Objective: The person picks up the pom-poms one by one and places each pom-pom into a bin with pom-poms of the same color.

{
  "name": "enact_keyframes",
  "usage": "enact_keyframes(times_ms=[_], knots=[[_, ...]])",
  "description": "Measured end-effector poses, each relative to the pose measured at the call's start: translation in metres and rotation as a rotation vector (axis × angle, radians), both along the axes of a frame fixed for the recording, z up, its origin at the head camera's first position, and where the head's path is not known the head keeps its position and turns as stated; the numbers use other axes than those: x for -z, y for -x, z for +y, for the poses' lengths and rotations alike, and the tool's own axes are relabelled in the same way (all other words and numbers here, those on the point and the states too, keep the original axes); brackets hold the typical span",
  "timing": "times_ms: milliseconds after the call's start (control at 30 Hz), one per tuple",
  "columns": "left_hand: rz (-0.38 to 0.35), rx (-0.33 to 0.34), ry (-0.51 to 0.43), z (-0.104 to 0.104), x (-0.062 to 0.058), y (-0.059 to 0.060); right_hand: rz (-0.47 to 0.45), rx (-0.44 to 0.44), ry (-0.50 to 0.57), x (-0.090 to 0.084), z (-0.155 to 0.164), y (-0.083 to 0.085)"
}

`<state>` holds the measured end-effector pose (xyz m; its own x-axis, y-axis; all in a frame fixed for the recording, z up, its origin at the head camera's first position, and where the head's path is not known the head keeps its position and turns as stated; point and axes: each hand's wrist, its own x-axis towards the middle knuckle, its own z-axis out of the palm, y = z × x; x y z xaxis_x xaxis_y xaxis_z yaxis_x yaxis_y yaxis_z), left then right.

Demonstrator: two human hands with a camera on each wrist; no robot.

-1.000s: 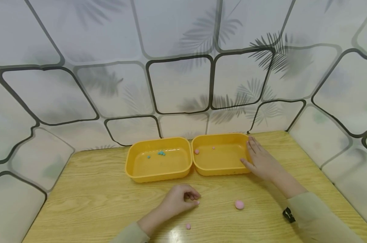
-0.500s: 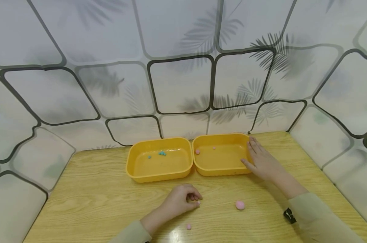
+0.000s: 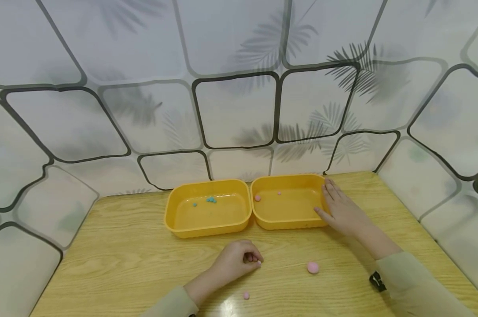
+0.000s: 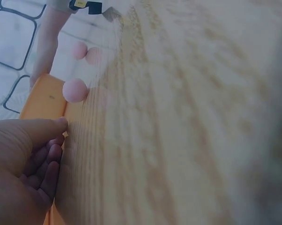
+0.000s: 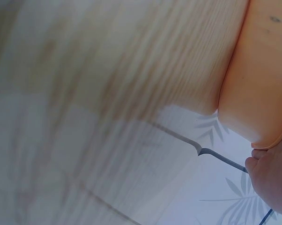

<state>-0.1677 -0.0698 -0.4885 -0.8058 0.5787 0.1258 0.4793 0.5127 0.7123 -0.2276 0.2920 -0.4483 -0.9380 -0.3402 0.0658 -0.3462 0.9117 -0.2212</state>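
Observation:
My left hand point(image 3: 236, 260) is low over the table in front of the two trays, its thumb and index fingertips close together. A tiny pale pink bit point(image 3: 259, 263) shows at the thumb tip, pinched there; the fingers hide most of it. The other fingers curl in toward the palm. My right hand point(image 3: 342, 211) lies with straight fingers along the right end of the right yellow tray point(image 3: 290, 224), thumb spread toward its front corner. A larger pink ball point(image 3: 313, 267) rests on the table to the right of my left hand. Nearer me lies a small pink ball point(image 3: 246, 296).
Side by side with the right tray stands the left yellow tray point(image 3: 209, 230), holding several tiny blue balls point(image 3: 211, 200). Inside the right tray are a pink ball point(image 3: 257, 198) and a smaller one point(image 3: 279, 193). Patterned panels point(image 3: 235, 110) rise behind and beside the wooden table point(image 3: 116, 246).
The left thumb and index fingertips have drawn slightly closer together, the hand staying in the same place. My right hand, the trays and the balls hold still.

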Motion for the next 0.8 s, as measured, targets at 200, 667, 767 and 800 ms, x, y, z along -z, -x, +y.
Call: enact_keyframes(times_ms=[200,667,767,800], knots=[[-0.007,-0.011,-0.021,0.0003,0.0014,0.0013,0.003,-0.003,0.000,0.0011,0.0003,0.0008],[-0.032,-0.030,-0.058,-0.0026,0.0005,0.0015,0.016,-0.003,-0.010,0.0021,0.0007,0.0020],[-0.012,-0.039,-0.048,-0.0014,-0.0011,0.0011,0.011,-0.001,-0.011,0.0021,0.0007,0.0020],[-0.003,-0.043,-0.043,-0.0008,-0.0019,0.0010,0.008,0.000,-0.010,0.0020,0.0007,0.0019]])
